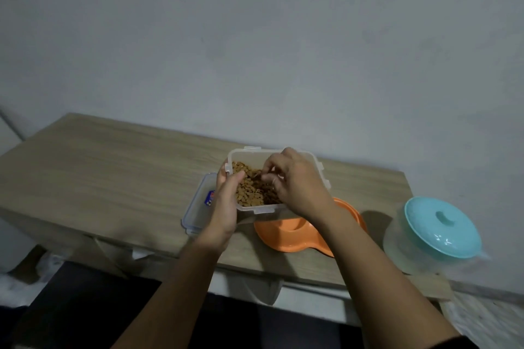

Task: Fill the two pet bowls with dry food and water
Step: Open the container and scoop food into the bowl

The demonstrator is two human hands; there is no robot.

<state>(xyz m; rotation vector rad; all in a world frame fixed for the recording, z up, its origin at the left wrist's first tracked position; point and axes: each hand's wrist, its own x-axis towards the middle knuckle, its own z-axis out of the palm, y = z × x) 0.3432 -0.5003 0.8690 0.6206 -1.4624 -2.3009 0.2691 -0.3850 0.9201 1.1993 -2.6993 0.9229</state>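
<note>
A clear plastic food container [320, 176] holds brown dry pet food [249, 193] and is tilted toward me above the orange double pet bowl [286, 238]. My left hand [225, 207] grips the container's left wall. My right hand [297, 184] reaches inside it, fingers curled among the kibble. The bowl's compartments are mostly hidden by the container and my right arm; the visible hollow looks bare.
The container's clear lid [198, 204] with a blue label lies on the wooden table [113, 167] just left of my left hand. A clear bowl with a turquoise lid [439, 227] stands at the right, near the table's front edge. A grey wall rises behind.
</note>
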